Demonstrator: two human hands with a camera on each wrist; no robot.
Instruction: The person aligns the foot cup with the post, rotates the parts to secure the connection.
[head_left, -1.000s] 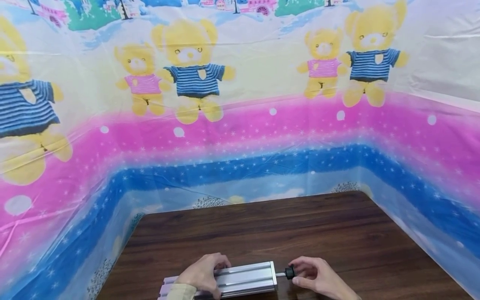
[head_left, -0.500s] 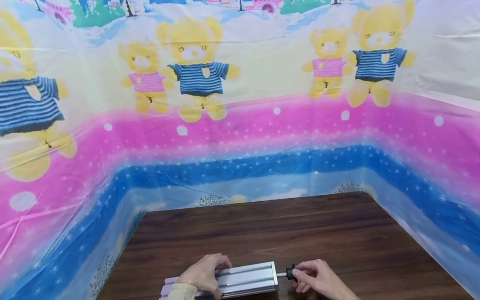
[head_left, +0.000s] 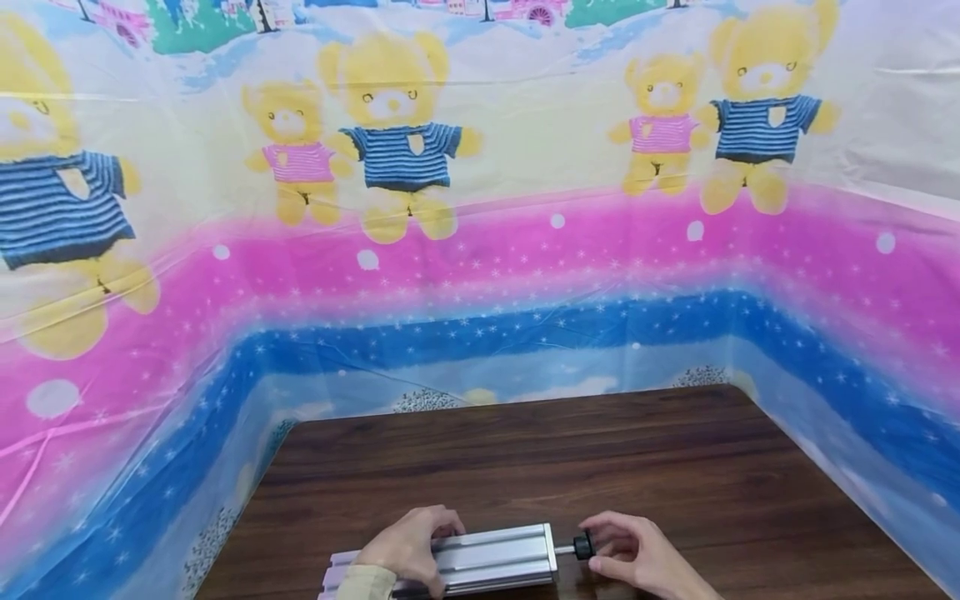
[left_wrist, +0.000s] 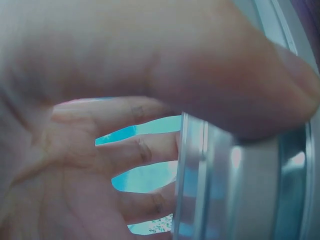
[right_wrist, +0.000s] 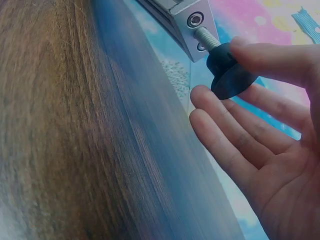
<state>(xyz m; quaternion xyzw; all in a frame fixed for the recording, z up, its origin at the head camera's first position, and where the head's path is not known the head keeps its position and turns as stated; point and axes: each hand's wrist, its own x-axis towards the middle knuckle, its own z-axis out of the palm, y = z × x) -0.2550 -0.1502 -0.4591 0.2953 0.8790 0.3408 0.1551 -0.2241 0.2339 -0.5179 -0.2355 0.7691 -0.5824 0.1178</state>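
Silvery metal, long and grooved, makes up the extruded aluminium profile [head_left: 491, 553] at the near edge of the head view, lying crosswise over the dark, streaked wood-grain table [head_left: 525, 467]; a flat end plate [head_left: 551, 552] caps it, and a thin rod [head_left: 565, 550] leads out to a black levelling foot [head_left: 582, 547]; the left hand [head_left: 408, 546], its cuff [head_left: 366, 583] pale, spans the profile with fingers and thumb set widely apart on opposite sides; the right hand [head_left: 633, 552] curves its thumb and forefinger narrowly about the foot; behind hangs a smooth, creased cloth [head_left: 450, 292] printed with bears in striped shirts, above pink and blue bands.

The left wrist view gives the palm side, hidden from the head camera; the thumb lies across the glossy ribs, the fingers reach the other edge.

The right wrist view alone shows the rod's screw thread and a round socket-head bolt [right_wrist: 195, 19] in the plate; the foot flares into a disc, the thumb pressing its side, the forefinger passing behind, the other fingers loosely extended.
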